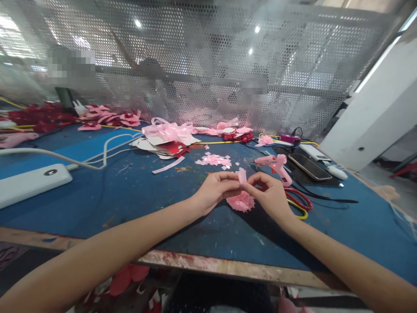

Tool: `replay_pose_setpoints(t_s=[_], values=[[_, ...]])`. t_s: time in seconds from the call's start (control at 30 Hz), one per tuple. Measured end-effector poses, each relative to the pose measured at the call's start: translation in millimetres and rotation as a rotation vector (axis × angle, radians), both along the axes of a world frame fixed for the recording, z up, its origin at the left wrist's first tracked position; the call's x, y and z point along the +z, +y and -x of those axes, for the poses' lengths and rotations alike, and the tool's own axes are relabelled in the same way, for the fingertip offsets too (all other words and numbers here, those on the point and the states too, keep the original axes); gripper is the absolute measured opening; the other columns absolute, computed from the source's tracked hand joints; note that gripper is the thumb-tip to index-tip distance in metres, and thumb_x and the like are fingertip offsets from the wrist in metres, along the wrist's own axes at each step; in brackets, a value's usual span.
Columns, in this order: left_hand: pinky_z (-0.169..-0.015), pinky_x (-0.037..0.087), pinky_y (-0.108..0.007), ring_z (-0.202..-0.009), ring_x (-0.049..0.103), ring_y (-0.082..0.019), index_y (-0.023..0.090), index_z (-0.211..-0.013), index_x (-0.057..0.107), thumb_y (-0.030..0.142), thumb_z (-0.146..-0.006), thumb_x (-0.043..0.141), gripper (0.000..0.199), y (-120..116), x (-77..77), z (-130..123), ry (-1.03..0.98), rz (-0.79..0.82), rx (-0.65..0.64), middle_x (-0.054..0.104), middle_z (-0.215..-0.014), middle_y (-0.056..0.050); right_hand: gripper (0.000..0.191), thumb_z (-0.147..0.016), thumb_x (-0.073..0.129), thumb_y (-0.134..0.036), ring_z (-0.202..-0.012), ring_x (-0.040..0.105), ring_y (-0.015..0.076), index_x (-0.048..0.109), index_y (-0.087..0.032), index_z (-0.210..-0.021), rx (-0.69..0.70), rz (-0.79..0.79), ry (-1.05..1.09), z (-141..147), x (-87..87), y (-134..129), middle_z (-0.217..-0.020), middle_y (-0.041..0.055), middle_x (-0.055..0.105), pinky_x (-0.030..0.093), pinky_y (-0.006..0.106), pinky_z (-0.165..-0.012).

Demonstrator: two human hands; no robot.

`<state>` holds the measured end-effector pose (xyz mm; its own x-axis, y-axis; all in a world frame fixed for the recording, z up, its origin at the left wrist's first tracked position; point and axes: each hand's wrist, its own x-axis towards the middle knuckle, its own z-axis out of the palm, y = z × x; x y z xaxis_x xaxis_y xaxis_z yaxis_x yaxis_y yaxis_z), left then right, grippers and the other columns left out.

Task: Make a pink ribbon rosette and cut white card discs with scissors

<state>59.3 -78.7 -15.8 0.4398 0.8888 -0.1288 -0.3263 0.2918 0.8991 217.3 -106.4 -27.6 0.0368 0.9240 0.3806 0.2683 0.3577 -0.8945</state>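
Counts, clock centred on the hands, 12 straight ahead: 1 pink paper piece [242, 174] in hand, 1 ruffled pink rosette [241, 203] at 6, on the blue tabletop [140, 200] just under the fingers. 1 scatter of pink cut squares [213, 160] lay between 10 and 11, overlapped too much to count. 1 loose pink strip [168, 165] sat between 9 and 10; 1 heap of pink ribbons [171, 130] at 10, on stacked white and red sheets. 1 white device [35, 184] was well off at 9. 1 pink glue gun [276, 166] lay near, at 2; 1 phone [310, 166] past it, between 2 and 3. 2 loops, red and yellow, showed between 3 and 4, part-hidden by the right arm. Pose: left forearm came in from 8, right from 4, both wrists above the table. Left hand [211, 191] had thumb and index clamped on the piece's left side; right hand [272, 195] pinched its lower right, thumb against index. Fingertips nearly met. The piece stuck up between them.
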Motion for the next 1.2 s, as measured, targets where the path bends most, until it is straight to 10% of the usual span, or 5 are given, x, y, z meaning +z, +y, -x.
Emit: replay_pose_setpoints(t_s=[0.77,1.2], values=[[-0.069,0.049,-0.024,-0.07,0.066,-0.013,0.016,-0.085,0.05,0.011,-0.062,0.07,0.032,-2.5,1.9,0.8,0.295,-0.441,-0.056,0.067,-0.073,0.001,0.021,-0.058,0.08,-0.031,-0.054,0.052,0.0094,0.067,-0.019,-0.07,0.165,0.297,0.404,-0.5,-7.5,4.2,-0.063,-0.0024,0.063,0.041,0.023,-0.052],[-0.078,0.049,-0.033,-0.085,0.063,-0.019,0.018,-0.092,0.052,0.032,-0.075,0.064,0.025,6.2,2.7,7.9,0.629,-0.755,0.029,0.066,-0.087,-0.004,0.015,-0.065,0.076,-0.029,-0.068,0.061,0.0118,0.065,-0.022,-0.073,0.159,0.123,0.511,-5.0,-1.4,8.6,-0.079,-0.0005,0.069,0.05,0.026,-0.064]])
